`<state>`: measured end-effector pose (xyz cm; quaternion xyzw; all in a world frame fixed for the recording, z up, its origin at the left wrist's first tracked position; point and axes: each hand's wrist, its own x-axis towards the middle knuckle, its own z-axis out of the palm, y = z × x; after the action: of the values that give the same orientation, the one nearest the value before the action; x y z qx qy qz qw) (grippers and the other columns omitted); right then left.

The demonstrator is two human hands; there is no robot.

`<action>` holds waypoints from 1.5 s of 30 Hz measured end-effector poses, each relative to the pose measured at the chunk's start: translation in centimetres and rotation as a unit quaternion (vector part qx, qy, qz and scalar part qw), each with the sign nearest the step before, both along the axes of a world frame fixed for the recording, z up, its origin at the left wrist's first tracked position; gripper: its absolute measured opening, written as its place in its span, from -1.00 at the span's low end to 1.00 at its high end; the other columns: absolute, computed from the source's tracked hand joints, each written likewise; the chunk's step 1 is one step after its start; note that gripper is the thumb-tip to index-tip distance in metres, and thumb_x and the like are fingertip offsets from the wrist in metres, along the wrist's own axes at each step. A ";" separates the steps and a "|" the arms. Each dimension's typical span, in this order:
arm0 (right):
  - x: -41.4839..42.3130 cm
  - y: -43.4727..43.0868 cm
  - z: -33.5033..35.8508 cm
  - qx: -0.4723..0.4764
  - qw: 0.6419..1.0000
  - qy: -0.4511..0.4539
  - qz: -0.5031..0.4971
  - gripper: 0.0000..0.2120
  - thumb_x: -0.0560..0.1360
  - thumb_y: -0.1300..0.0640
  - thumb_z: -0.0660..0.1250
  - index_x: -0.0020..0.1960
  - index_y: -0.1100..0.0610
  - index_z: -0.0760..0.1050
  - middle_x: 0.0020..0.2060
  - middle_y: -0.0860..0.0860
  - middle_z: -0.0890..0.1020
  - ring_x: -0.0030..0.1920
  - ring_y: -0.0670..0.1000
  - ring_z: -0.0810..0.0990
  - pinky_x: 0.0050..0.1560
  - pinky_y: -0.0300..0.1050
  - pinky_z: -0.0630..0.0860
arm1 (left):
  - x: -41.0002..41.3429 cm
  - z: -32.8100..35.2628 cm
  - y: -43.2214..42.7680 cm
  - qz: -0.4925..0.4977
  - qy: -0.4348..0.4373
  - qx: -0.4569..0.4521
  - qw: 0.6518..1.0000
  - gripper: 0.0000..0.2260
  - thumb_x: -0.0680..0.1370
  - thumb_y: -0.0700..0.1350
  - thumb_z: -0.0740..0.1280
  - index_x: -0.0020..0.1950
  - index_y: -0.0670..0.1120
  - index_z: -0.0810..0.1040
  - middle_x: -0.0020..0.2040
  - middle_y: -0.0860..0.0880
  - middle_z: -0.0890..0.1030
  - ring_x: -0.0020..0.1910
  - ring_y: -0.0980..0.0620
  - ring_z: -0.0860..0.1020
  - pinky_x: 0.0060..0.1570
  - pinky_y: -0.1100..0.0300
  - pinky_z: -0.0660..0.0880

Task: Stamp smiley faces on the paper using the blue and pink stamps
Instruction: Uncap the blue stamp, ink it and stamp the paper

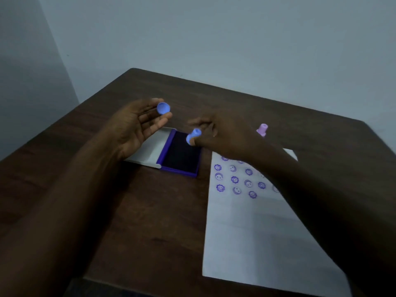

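My left hand (pixel 137 125) is raised, palm up, above the open ink pad (pixel 182 156), pinching a small round blue cap (pixel 163 108) at its fingertips. My right hand (pixel 222 133) grips the blue stamp (pixel 193 136) over the pad's dark ink surface. The pink stamp (pixel 262 130) stands upright on the table behind my right hand. The white paper (pixel 252 228) lies to the right of the pad, with several purple smiley prints (pixel 235 179) in rows at its upper part. My right forearm covers part of the paper.
The ink pad's white lid (pixel 150 151) lies flat, folded open to the left of the pad. The dark wooden table (pixel 128 211) stands close to pale walls, its far corner at upper left and its near edge at the bottom.
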<state>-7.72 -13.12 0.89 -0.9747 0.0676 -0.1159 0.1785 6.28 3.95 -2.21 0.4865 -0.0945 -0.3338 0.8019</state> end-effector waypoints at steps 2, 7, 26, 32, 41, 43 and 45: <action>-2.0 -1.0 0.7 0.086 0.993 -0.065 -0.049 -0.66 0.37 -0.05 0.52 0.13 -0.06 0.65 -0.30 -0.24 0.63 -0.36 -0.46 0.49 -0.30 -0.60 0.31 | -0.1 0.0 0.1 0.001 -0.002 0.001 1.000 -0.85 0.54 -0.13 0.39 0.08 -0.12 0.64 -0.02 -0.07 0.77 -0.01 0.01 0.73 -0.17 0.27 0.64; -9.2 -3.4 1.8 0.194 0.968 -0.103 -0.118 -0.80 0.35 -0.03 0.54 -0.03 -0.12 0.67 -0.27 -0.05 0.73 -0.33 -0.22 0.58 -0.25 -0.40 0.45 | -0.7 0.3 -0.2 -0.003 -0.004 0.011 1.000 -0.85 0.57 -0.12 0.35 0.11 -0.10 0.64 -0.01 -0.06 0.77 -0.02 0.04 0.74 -0.18 0.30 0.63; -17.4 -1.7 -5.7 0.104 0.961 -0.156 -0.203 -0.65 0.37 -0.17 0.41 0.14 -0.18 0.61 -0.13 -0.28 0.64 -0.11 -0.16 0.62 -0.12 -0.37 0.49 | -2.0 0.9 -0.6 -0.043 -0.022 0.016 0.999 -0.86 0.58 -0.10 0.33 0.08 -0.07 0.64 -0.01 -0.04 0.77 -0.02 0.05 0.73 -0.17 0.32 0.63; -17.4 -2.0 -6.3 0.092 0.963 -0.149 -0.204 -0.68 0.37 -0.02 0.52 0.12 -0.10 0.66 -0.09 -0.20 0.67 -0.11 -0.14 0.62 -0.08 -0.27 0.53 | -1.9 0.8 -0.7 -0.043 -0.024 0.021 0.999 -0.85 0.58 -0.10 0.34 0.10 -0.07 0.63 0.02 -0.05 0.77 -0.01 0.05 0.73 -0.18 0.31 0.63; -17.7 -1.6 -6.1 0.089 0.966 -0.132 -0.203 -0.69 0.38 -0.05 0.50 0.12 -0.10 0.66 -0.08 -0.18 0.67 -0.11 -0.16 0.61 -0.09 -0.41 0.46 | -2.1 0.9 -0.8 -0.037 -0.022 0.032 0.999 -0.87 0.58 -0.09 0.33 0.07 -0.06 0.64 -0.02 -0.04 0.77 -0.03 0.05 0.74 -0.20 0.31 0.63; -17.6 -1.3 -6.0 0.084 0.966 -0.138 -0.201 -0.70 0.38 -0.01 0.53 0.11 -0.09 0.66 -0.11 -0.18 0.67 -0.13 -0.14 0.62 -0.08 -0.37 0.48 | -2.1 0.9 -0.8 -0.036 -0.024 0.033 0.998 -0.87 0.58 -0.09 0.33 0.07 -0.05 0.64 -0.01 -0.04 0.77 -0.03 0.05 0.74 -0.20 0.31 0.63; -17.7 -1.1 -5.7 0.072 0.969 -0.136 -0.195 -0.70 0.38 0.04 0.54 0.10 -0.07 0.67 -0.13 -0.17 0.67 -0.15 -0.14 0.62 -0.08 -0.37 0.48 | -2.0 0.8 -0.8 -0.037 -0.025 0.036 0.998 -0.86 0.58 -0.09 0.34 0.09 -0.05 0.64 0.01 -0.04 0.77 -0.02 0.05 0.73 -0.20 0.31 0.63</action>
<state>-25.42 -14.20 -4.82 -0.9025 0.2396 -0.2749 0.2294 4.23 3.18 -1.38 0.5191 -0.1209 -0.3539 0.7686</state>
